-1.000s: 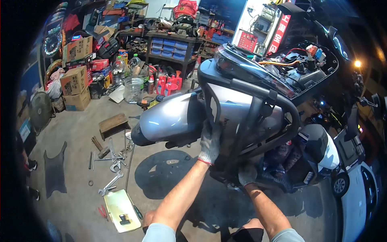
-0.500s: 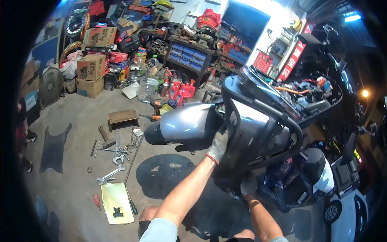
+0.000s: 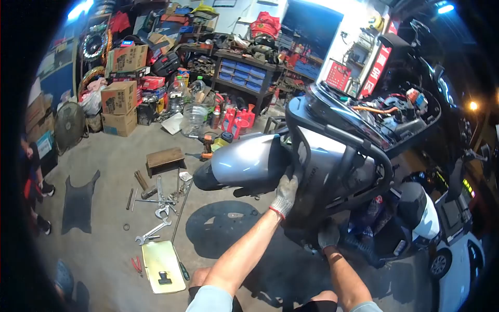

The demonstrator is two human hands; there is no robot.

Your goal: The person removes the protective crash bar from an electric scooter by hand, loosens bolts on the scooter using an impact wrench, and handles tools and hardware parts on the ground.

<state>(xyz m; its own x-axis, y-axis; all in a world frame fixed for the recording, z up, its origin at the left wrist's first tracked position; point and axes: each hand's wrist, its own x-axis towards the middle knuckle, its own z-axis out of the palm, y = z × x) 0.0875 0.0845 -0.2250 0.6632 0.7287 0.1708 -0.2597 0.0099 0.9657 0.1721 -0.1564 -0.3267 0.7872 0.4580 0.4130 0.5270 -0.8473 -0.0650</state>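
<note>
A scooter with a dark front panel and a silver front fender stands tilted in my view. My left hand, in a pale knit glove with a red cuff, is closed on the panel's near edge just behind the fender. Lower down, my right hand, gloved and in shadow, is closed at the bottom edge of the same panel; its fingertips are hard to see. Black tube bars run across the panel. Above them the scooter's top is uncovered, with wiring exposed.
Wrenches, a hammer and rods lie on the floor at left. Near them are a yellowish tray, red-handled pliers, a wooden stool and a drill. Another person's legs show far left.
My view has turned slightly, so the floor items sit further right. Both hands stay at the panel; my left hand appears a little lower along its edge.
</note>
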